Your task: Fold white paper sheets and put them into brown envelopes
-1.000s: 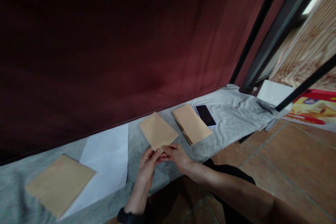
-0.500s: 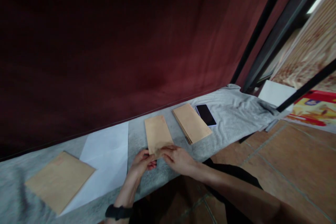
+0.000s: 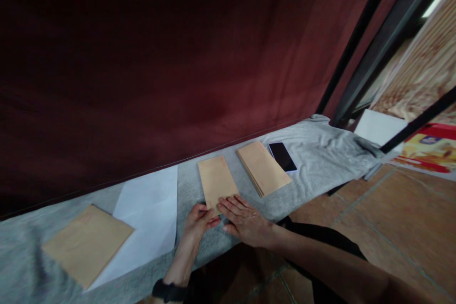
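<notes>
A tan paper envelope (image 3: pixel 218 178) lies flat on the grey cloth in front of me. My left hand (image 3: pixel 200 218) pinches its near left corner between thumb and fingers. Fingers stretched out, my right hand (image 3: pixel 244 218) rests flat on the envelope's near right part and covers that corner. To the right is a stack of similar envelopes (image 3: pixel 263 168), apart from both hands. Another tan envelope or small pile (image 3: pixel 89 244) sits at the far left, overlapping a white sheet of paper (image 3: pixel 153 213).
A dark-screened phone (image 3: pixel 283 156) lies beside the envelope stack. The grey cloth (image 3: pixel 320 152) covers a narrow bench against a dark red curtain (image 3: pixel 213 80). Black metal bars (image 3: pixel 356 38) stand at the right, near a colourful printed box (image 3: pixel 434 145) above the tiled floor.
My right hand's fingers have straightened and flattened onto the envelope, the hand shifting slightly nearer to me. My left hand keeps its pinch at the corner. The whole view has shifted a little.
</notes>
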Action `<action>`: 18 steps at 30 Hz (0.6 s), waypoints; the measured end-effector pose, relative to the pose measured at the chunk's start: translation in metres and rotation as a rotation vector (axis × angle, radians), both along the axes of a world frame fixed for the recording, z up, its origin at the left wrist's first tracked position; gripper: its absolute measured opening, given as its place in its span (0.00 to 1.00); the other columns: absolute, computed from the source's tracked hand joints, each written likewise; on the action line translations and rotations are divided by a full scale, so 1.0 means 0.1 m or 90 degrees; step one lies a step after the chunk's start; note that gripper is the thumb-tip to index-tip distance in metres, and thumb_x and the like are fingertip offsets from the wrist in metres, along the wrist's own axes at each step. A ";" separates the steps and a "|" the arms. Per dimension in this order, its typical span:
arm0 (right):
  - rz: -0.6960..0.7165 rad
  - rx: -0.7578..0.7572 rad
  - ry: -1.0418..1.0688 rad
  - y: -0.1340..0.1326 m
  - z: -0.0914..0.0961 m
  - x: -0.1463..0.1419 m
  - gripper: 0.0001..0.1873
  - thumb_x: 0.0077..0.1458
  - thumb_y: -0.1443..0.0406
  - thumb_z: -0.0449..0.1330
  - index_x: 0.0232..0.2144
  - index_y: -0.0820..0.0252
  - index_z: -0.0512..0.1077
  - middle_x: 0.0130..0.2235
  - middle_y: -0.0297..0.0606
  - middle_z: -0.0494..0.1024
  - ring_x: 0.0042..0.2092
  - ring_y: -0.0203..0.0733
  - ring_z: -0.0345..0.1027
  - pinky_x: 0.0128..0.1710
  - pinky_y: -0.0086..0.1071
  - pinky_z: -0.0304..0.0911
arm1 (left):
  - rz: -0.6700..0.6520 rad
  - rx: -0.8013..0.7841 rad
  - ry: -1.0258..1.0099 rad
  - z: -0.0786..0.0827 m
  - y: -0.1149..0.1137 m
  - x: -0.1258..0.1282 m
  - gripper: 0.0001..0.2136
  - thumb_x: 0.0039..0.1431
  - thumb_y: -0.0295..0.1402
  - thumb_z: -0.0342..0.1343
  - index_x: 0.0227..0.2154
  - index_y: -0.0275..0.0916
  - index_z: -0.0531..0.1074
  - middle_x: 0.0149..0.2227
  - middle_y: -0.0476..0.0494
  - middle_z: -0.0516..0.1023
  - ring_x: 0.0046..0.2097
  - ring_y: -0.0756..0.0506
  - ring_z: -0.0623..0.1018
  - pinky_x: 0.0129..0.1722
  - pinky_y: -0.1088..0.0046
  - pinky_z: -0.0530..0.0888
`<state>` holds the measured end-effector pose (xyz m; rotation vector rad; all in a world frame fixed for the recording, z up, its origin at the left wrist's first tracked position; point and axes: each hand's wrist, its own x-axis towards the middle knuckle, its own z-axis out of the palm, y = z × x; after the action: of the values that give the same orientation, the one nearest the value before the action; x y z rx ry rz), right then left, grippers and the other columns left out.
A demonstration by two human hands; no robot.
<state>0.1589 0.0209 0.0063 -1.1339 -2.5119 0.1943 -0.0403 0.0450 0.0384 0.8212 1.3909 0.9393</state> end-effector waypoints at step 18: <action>0.004 -0.019 0.009 -0.03 -0.01 -0.05 0.33 0.71 0.51 0.49 0.70 0.59 0.53 0.72 0.43 0.53 0.72 0.47 0.43 0.72 0.46 0.42 | -0.052 -0.028 0.103 -0.13 0.17 -0.10 0.26 0.32 0.51 0.70 0.28 0.43 0.63 0.20 0.51 0.77 0.21 0.47 0.77 0.23 0.72 0.74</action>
<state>0.1544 0.0177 0.0057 -1.1328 -2.5083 0.2402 -0.0508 0.0622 0.0257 0.9303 1.5008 0.7905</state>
